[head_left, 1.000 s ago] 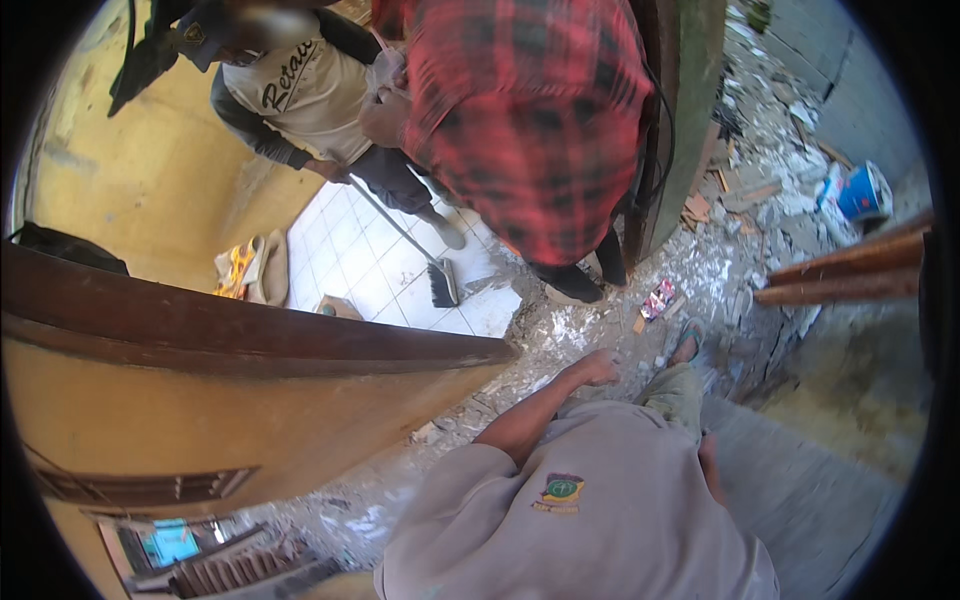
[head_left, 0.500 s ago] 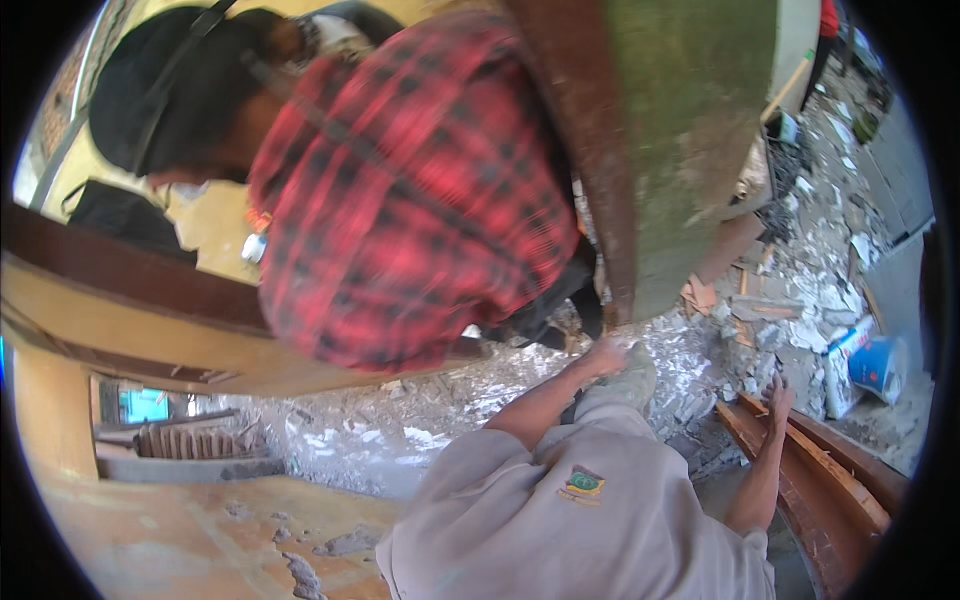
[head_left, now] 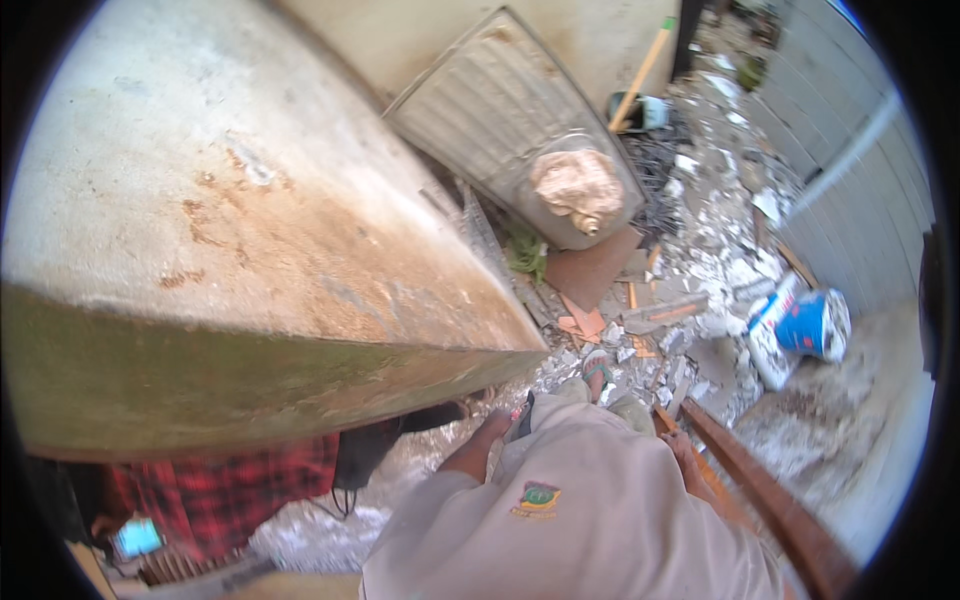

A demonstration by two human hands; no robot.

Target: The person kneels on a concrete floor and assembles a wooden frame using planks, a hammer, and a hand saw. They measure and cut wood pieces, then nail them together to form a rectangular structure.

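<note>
My right hand is low at my right side, its fingers curled over a long reddish-brown wooden beam. The beam has a grooved, two-part profile with a paler orange inner strip, and slants from beside my legs to the lower right. My left hand hangs by my left thigh, next to a dark patch at my shorts. Its fingers are too blurred to make out, and whether it holds anything does not show. My sandalled foot stands on broken rubble.
A wall corner juts in from the left. Beyond it leans a ribbed metal sink panel with a pale lump on it. A blue-and-white bucket lies at right; a wooden handle stands behind. A person in a red plaid shirt is lower left.
My view has swung, bringing the wall corner across the left, and the plaid-shirted person now shows at the lower left. My right hand has come down from spread fingers onto the beam.
</note>
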